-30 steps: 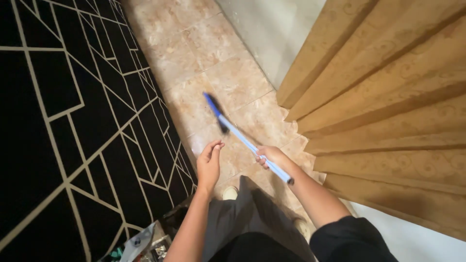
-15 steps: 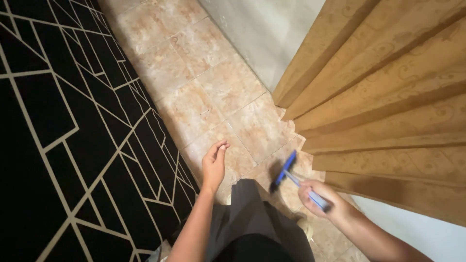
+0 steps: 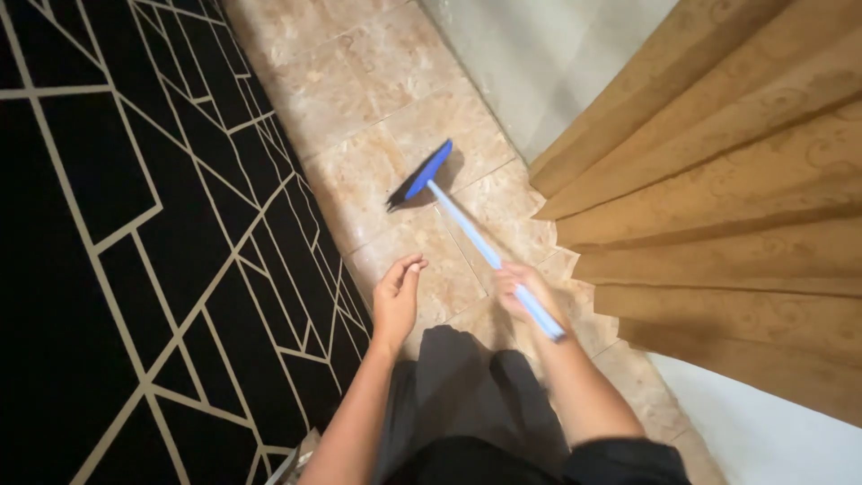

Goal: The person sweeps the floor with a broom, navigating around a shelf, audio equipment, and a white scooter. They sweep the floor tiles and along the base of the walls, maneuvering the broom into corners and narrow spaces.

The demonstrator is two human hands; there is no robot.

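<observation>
I'm gripping the blue broom [image 3: 489, 253] in my right hand [image 3: 523, 292], left hand [image 3: 397, 296] loosely open, tan curtain [image 3: 718, 198] crowding at 3 o'clock, black patterned rug [image 3: 135, 242] at 9, beige tile floor [image 3: 377, 117] between.

Blue broom [image 3: 429, 171], black rug [image 3: 135, 224] with cream lines, mustard patterned curtain [image 3: 736, 180].

The floor [image 3: 359, 99] is laid with beige, marbled stone tiles running in a strip between a wall and a carpet. A black rug [image 3: 135, 251] with thin cream geometric lines lies flat on it at the left, its edge straight along the tiles. The blue broom head [image 3: 422, 175] seems to rest on a tile beside the rug, casting a dark shadow.
</observation>
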